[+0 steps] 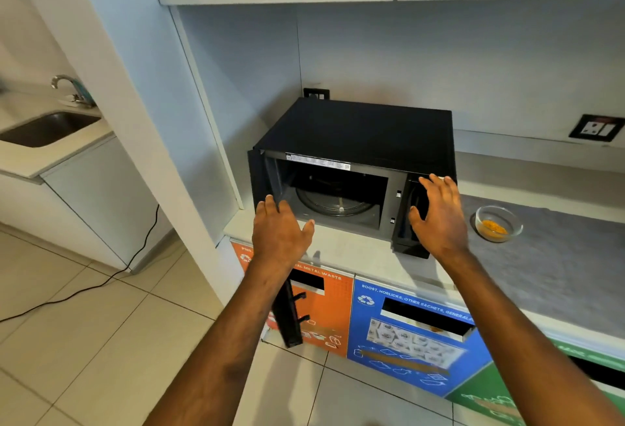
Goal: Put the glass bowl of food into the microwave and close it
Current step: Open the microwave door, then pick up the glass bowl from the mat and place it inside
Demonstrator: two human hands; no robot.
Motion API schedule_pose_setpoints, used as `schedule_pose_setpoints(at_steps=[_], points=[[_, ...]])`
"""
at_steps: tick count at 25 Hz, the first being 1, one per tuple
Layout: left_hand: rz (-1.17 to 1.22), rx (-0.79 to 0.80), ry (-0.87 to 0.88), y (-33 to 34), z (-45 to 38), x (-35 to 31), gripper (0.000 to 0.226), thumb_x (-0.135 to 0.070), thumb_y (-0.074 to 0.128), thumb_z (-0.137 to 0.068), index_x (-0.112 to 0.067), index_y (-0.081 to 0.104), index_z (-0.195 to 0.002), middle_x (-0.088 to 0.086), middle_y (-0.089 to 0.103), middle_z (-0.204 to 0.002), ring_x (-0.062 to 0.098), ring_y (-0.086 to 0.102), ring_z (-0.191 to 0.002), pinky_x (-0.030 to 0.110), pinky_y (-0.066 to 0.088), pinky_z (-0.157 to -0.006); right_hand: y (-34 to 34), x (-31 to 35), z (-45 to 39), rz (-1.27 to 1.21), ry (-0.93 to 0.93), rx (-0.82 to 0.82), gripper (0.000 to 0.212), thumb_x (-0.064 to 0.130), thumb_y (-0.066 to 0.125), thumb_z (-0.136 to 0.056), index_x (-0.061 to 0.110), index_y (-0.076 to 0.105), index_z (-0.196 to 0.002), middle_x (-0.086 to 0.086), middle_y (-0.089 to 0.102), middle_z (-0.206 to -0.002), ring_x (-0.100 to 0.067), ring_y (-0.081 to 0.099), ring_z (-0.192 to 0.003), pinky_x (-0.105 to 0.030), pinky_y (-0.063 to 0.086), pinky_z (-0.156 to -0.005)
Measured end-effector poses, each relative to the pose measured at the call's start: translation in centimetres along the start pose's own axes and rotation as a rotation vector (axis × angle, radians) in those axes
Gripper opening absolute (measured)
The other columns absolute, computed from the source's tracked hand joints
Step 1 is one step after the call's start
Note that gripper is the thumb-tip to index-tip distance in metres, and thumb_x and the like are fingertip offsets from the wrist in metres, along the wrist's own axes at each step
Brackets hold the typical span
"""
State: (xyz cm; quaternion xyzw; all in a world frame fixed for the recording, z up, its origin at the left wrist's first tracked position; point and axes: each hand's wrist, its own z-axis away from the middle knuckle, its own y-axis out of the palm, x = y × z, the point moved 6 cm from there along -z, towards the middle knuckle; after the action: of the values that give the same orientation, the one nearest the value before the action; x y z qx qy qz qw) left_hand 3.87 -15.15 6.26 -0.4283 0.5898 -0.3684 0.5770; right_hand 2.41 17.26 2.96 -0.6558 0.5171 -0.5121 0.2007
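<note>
A black microwave (pixel 358 131) stands on the counter with its door (pixel 287 317) swung wide open to the left, below my left forearm. Its cavity holds only the glass turntable (pixel 333 202). A small glass bowl (pixel 499 223) with orange-yellow food rests on the grey mat to the right of the microwave. My left hand (pixel 280 232) hovers open at the cavity's lower left corner. My right hand (pixel 439 219) is spread open in front of the control panel, holding nothing. Neither hand touches the bowl.
The grey mat (pixel 558 256) covers the counter to the right. Orange (pixel 324 307), blue (pixel 412 334) and green recycling bins sit under the counter. A white pillar (pixel 142 141) stands left, with a sink (pixel 47 127) beyond. Cabinets hang overhead. A black cable (pixel 101 283) crosses the floor.
</note>
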Motion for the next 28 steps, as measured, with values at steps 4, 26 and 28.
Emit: schedule_pose_setpoints(at_steps=[4, 26, 28], points=[[-0.12, -0.057, -0.034, -0.8, 0.0, 2.8, 0.081, -0.059, 0.05, -0.094, -0.008, 0.03, -0.155, 0.018, 0.017, -0.167, 0.036, 0.013, -0.155, 0.048, 0.015, -0.125, 0.0, -0.2, 0.1, 0.019, -0.001, 0.032, 0.071, 0.027, 0.066, -0.091, 0.022, 0.034, -0.155, -0.003, 0.031, -0.164, -0.025, 0.013, -0.156, -0.052, 0.026, -0.121], [0.078, 0.164, 0.237, 10.7, 2.0, -4.9, 0.065, -0.052, 0.051, -0.094, -0.018, 0.042, -0.148, 0.007, 0.045, -0.156, 0.028, 0.042, -0.142, 0.051, 0.029, -0.119, 1.0, -6.4, 8.7, -0.201, 0.205, -0.014, 0.05, 0.024, 0.061, -0.096, 0.017, 0.047, -0.143, -0.006, 0.042, -0.153, -0.023, 0.038, -0.141, -0.034, 0.038, -0.11], [0.211, 0.311, 0.25, 14.4, 3.0, -8.0, 0.065, -0.052, 0.052, -0.094, -0.021, 0.041, -0.149, 0.004, 0.051, -0.151, 0.027, 0.048, -0.136, 0.045, 0.042, -0.109, 1.6, -9.6, 9.8, -0.257, 0.301, 0.006, 0.044, 0.025, 0.061, -0.097, 0.015, 0.051, -0.138, -0.008, 0.05, -0.144, -0.02, 0.047, -0.129, -0.026, 0.037, -0.101]])
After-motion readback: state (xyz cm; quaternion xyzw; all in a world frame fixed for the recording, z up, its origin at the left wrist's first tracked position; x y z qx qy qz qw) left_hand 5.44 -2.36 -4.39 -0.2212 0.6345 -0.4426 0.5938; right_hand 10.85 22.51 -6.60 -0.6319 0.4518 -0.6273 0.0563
